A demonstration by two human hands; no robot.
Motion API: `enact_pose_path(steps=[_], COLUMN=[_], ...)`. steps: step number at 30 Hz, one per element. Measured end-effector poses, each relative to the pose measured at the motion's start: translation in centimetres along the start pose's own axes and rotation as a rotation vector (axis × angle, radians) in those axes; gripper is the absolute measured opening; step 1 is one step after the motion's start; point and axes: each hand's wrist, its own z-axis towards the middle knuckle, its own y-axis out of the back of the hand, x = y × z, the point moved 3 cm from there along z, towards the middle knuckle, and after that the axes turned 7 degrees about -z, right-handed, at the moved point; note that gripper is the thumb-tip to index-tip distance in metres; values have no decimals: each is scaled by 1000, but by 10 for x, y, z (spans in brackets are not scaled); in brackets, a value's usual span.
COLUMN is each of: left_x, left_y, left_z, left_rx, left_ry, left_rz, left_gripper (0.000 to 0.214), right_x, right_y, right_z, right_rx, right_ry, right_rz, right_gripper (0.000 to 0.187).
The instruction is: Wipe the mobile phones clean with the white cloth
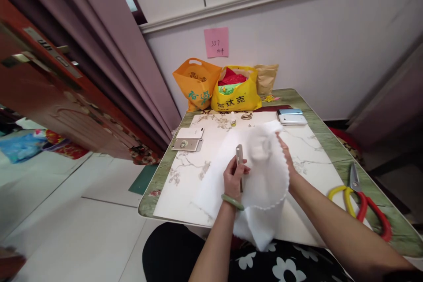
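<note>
My left hand [234, 179], with a green bangle on the wrist, is closed round a slim metal tool [239, 155] held upright over the table. A white cloth with a scalloped edge [264, 176] is lifted and blurred by motion in front of me; its lower part hangs off the table's near edge. My right hand [286, 154] is behind the cloth's right side, mostly covered by it, and seems to hold it up; the fingers do not show.
A white marbled mat [185, 185] covers the green table [333, 150]. Two phones [189, 139] lie at the left, two more [292, 116] at the far right. Yellow and red scissors [358, 198] rest at the right edge. Orange and yellow bags [235, 90] stand by the wall.
</note>
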Motion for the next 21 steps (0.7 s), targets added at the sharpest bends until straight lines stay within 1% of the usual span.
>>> enact_pose_path(steps=[1, 3, 4, 5, 6, 8, 10, 11, 14, 16, 17, 19, 21], left_x=[0, -1, -2, -3, -4, -7, -10, -11, -9, -6, -4, -1, 0], left_y=[-2, -5, -6, -6, -7, -10, -14, -16, -20, -20, -20, -17, -14], left_z=[0, 0, -1, -1, -2, -2, -3, -3, -2, -1, 0, 3, 5], left_rx=[18, 25, 13, -5, -21, -32, -25, -16, 34, 61, 70, 71, 65], left_ry=[-25, -47, -42, -29, -12, 3, -10, -11, -10, -35, -51, -68, -64], left_rz=[48, 119, 140, 151, 154, 151, 154, 158, 172, 170, 170, 181, 203], left_gripper=[42, 34, 27, 21, 17, 16, 18, 20, 30, 39, 43, 45, 44], right_x=[3, 8, 11, 13, 15, 18, 18, 17, 6, -4, -9, -19, -28], right_y=[-9, -28, -35, -41, -44, -46, -44, -43, -41, -40, -40, -40, -40], right_z=[-1, -8, -12, -14, -16, -15, -10, -7, 3, 9, 12, 15, 15], right_rx=[120, 358, 425, 459, 465, 447, 463, 478, 518, 490, 461, 394, 344], right_ry=[42, 200, 291, 361, 401, 387, 295, 222, -94, -284, -351, -421, -435], right_rz=[-42, -188, -266, -331, -377, -420, -417, -388, -202, -67, -11, 84, 152], right_gripper=[50, 41, 35, 30, 27, 25, 24, 24, 25, 27, 30, 34, 35])
